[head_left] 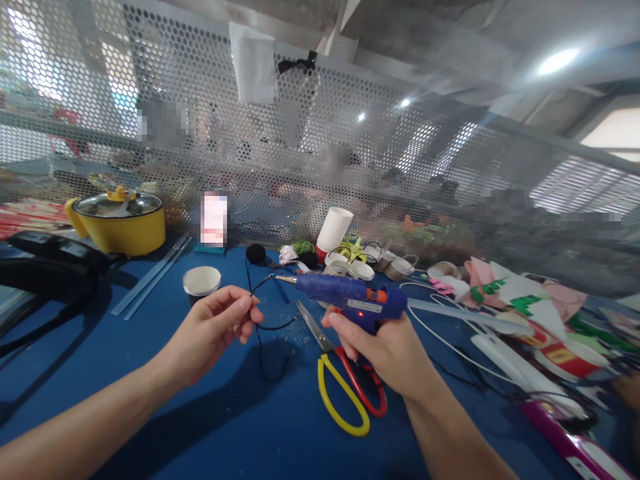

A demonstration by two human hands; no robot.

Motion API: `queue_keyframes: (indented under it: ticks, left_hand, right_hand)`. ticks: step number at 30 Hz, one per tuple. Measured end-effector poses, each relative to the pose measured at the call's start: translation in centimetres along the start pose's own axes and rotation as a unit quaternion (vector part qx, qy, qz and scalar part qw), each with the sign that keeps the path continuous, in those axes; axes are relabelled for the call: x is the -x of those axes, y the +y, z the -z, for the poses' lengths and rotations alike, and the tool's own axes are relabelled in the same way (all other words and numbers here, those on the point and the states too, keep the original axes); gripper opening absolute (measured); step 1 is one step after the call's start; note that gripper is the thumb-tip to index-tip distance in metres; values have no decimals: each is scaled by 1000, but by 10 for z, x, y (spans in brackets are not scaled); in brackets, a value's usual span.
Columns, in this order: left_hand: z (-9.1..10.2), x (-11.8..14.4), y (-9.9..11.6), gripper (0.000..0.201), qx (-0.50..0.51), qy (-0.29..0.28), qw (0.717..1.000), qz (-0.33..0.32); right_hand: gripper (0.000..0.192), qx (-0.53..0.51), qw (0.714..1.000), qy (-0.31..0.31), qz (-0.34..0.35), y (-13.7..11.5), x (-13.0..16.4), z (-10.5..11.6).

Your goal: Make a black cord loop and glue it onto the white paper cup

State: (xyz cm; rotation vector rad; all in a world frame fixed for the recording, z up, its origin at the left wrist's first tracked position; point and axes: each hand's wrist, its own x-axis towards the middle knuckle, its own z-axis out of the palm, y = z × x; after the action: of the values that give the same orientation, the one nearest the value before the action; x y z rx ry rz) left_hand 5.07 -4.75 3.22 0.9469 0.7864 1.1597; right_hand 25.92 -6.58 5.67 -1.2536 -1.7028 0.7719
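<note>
Thumb and fingers of my left hand [215, 330] pinch a thin black wire figure [260, 327], whose bent limbs stick out to the right and hang down. My right hand [383, 347] is wrapped round a blue hot glue gun [333, 291] with a red light lit on its side. A clear glue stick [465, 313] juts from its rear. The gun's metal nozzle meets, or comes very near, the tip of the black wire. Scissors [343, 383] with one yellow and one red handle lie open beneath the gun, partly behind my right hand.
A paper cup [201, 281] stands beyond my left hand, and a yellow pot [127, 227] with a glass lid at far left. Loose glue sticks [153, 273] lie near it. Stacked cups [335, 230] lean by the perforated metal screen [400, 147]. Craft scraps and a white cable crowd the right.
</note>
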Motion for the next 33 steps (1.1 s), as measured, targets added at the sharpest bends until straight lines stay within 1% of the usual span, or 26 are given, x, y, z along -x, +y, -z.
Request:
queue_keyframes:
  ticks: [3, 5, 8, 14, 20, 24, 28, 29, 33]
  left_hand:
    - [1, -1, 1, 10, 33, -3, 999, 23]
    - [1, -1, 2, 8, 59, -2, 997, 41]
    - [1, -2, 3, 5, 95, 6, 993, 65]
    - [5, -5, 3, 17, 152, 18, 985, 83]
    - [7, -8, 2, 22, 205, 22, 973, 104]
    - [5, -8, 3, 23, 217, 34, 969, 111]
    - [3, -7, 4, 23, 220, 43, 968, 111]
    - [3, -7, 4, 23, 221, 44, 968, 110]
    - [3, -7, 4, 24, 222, 50, 968, 110]
  right_hand:
    - [17, -30, 999, -15, -1, -2, 0, 1]
    - [18, -39, 999, -17, 0, -2, -1, 1]
    - [19, -45, 998, -40, -5, 0, -1, 3]
    - [20, -46, 997, -61, 7, 4, -1, 7]
    - [17, -48, 996, -74, 8, 6, -2, 8]
    - [19, -37, 997, -61, 1, 5, -2, 5]
    - [20, -33, 999, -6, -13, 3, 0, 1]
    - [20, -31, 999, -1, -14, 3, 0, 1]
    - [23, -18, 1000, -15, -5, 3, 1, 1]
